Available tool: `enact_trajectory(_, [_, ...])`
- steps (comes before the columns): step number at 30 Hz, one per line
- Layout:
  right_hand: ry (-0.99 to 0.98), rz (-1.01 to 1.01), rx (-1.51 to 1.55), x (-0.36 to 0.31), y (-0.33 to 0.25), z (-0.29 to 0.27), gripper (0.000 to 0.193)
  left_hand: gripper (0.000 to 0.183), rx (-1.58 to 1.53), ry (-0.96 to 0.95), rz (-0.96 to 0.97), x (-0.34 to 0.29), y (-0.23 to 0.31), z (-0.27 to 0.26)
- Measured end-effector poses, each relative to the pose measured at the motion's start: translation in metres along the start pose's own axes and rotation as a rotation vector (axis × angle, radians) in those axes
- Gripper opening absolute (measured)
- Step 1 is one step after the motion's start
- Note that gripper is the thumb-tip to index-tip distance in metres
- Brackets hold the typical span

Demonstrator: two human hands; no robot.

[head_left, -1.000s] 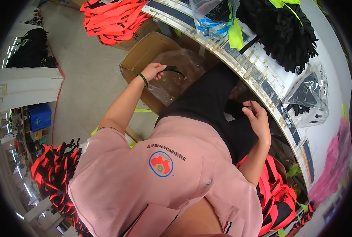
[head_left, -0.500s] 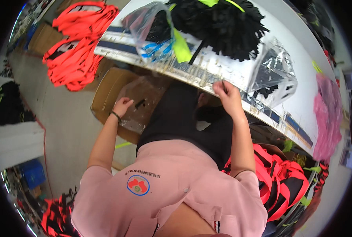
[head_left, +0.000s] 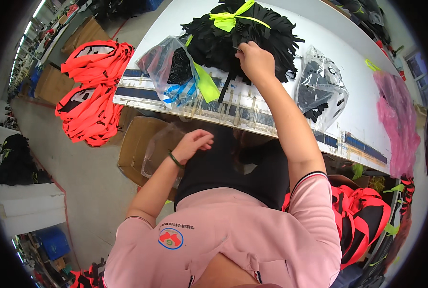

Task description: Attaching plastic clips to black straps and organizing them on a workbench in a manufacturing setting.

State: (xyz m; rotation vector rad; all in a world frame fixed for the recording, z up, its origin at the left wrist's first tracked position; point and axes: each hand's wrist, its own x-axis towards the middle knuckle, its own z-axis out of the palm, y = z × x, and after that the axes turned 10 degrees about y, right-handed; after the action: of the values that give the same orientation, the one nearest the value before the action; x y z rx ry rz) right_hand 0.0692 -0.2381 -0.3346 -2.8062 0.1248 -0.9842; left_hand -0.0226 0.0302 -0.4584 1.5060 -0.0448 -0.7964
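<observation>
A large bundle of black fabric strips [head_left: 276, 43], with a neon yellow-green tie [head_left: 228, 20] across it, lies on the white table. Over its near side is my right hand [head_left: 255, 60], fingers closed in a pinch. A small thin tip shows at the fingertips, too small to name. My left hand [head_left: 195, 142] hangs over my lap in front of the table edge, loosely bent fingers apart and nothing visible in them. To the bundle's left sits a clear plastic bag [head_left: 163, 65] with black pieces inside, beside a neon yellow-green strip [head_left: 205, 82].
Another clear bag [head_left: 322, 81] of black pieces lies on the table's right, and pink plastic [head_left: 398, 122] hangs over its far right end. An open cardboard box [head_left: 132, 149] stands below the table. Orange-red bundles [head_left: 91, 110] are stacked left; more orange-red straps [head_left: 362, 216] lie right.
My right hand has moved from the table's front edge forward onto the black bundle. My left hand has shifted right, from over the cardboard box to over my lap. The view has also shifted.
</observation>
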Motion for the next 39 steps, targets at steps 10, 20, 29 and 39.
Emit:
enact_trajectory(10, [-0.234,0.124,0.740,-0.187,-0.036,-0.043,0.019,0.028,-0.216,-0.179,0.097,0.004,0.028,0.048])
enact_trajectory(20, [-0.632,1.345,1.645,-0.216,-0.021,-0.038,0.033,0.013,-0.202,-0.182,-0.114,-0.019,-0.002,0.064])
enact_trajectory(29, [-0.101,1.364,1.767,-0.186,0.011,-0.042,0.024,0.009,-0.091,-0.106,-0.136,-0.041,-0.027,0.030])
enact_trajectory(39, [-0.020,1.239,1.613,-0.185,0.005,-0.073,0.016,0.010,0.487,-0.280,0.057,-0.034,0.002,-0.019])
